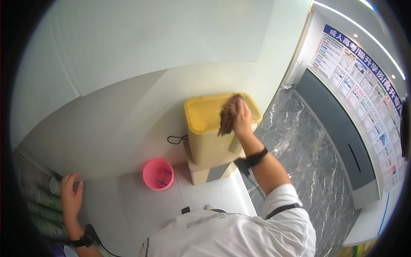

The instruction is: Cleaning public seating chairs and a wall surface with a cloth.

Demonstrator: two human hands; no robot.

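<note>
A crumpled brown cloth (229, 115) is in my right hand (242, 120), whose fingers are closed round it. Cloth and hand are over the right part of the yellow top (205, 112) of a cream box-shaped appliance (209, 147); whether the cloth presses on the surface I cannot tell. Small dark specks show on the top's left part. Off to the far left, my left hand (71, 195) is open, thumb apart from the fingers, with nothing in it. It is beside several pale green cylindrical containers (45, 199), and whether it touches them is unclear.
A pink bucket (150, 175) stands on the light tiled floor (132, 201), left of the appliance. A black cable loop (174, 140) sticks out by the pale wall (128, 128). Dark marbled floor (295, 150) lies to the right, before a grey counter (338, 124) and a wall of posters (364, 94).
</note>
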